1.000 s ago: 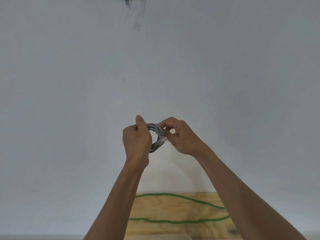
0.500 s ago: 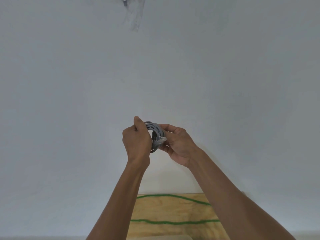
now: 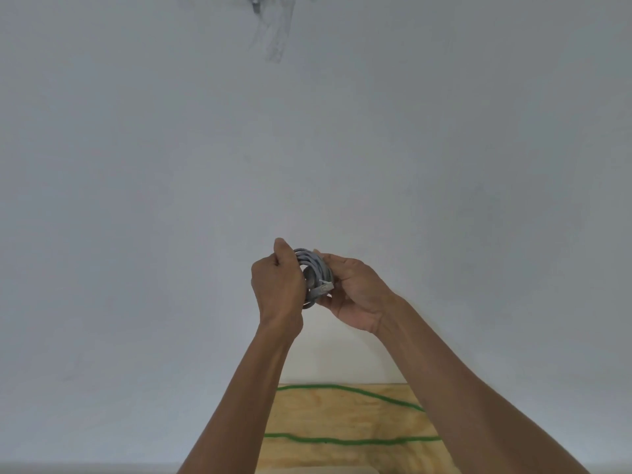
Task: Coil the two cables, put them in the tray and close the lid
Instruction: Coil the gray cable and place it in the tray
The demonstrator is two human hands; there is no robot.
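Note:
A grey cable (image 3: 314,268) wound into a small tight coil is held up in front of a white wall, between both hands. My left hand (image 3: 277,285) grips the coil's left side with curled fingers and thumb up. My right hand (image 3: 355,292) cups the coil's right side, fingers wrapped behind it. The cable's clear plug end (image 3: 325,287) sticks out at the coil's front. A green cable (image 3: 342,440) lies uncoiled in long loops on the wooden table (image 3: 342,415) below. A pale strip (image 3: 318,470) at the bottom edge may be the tray; I cannot tell.
A plain white wall (image 3: 136,200) fills most of the view, with a grey smudge and a small fixture (image 3: 273,25) at the top. Only a small part of the wooden table shows between my forearms.
My right hand has turned from pinching the plug end to cupping the coil's right side, palm toward me. The coil looks tighter. My left hand has kept its grip.

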